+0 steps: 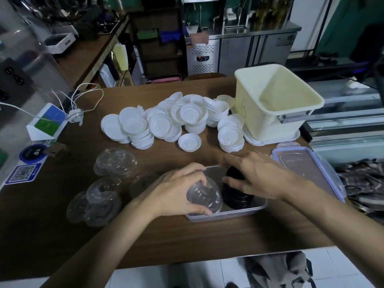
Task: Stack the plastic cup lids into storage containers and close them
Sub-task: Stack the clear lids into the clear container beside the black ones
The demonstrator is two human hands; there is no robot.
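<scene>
The left hand (178, 190) gripped a clear domed lid (204, 197), dome tilted upward, inside the shallow container (245, 210) lying lengthwise left-to-right, while the right hand (257, 175) rested with spread fingers on the stacked black lids (236, 199) beside it.

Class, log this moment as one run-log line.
left hand grips clear dome lids in clear container | right hand rests on black lids beside them | white lids piled on table
</scene>
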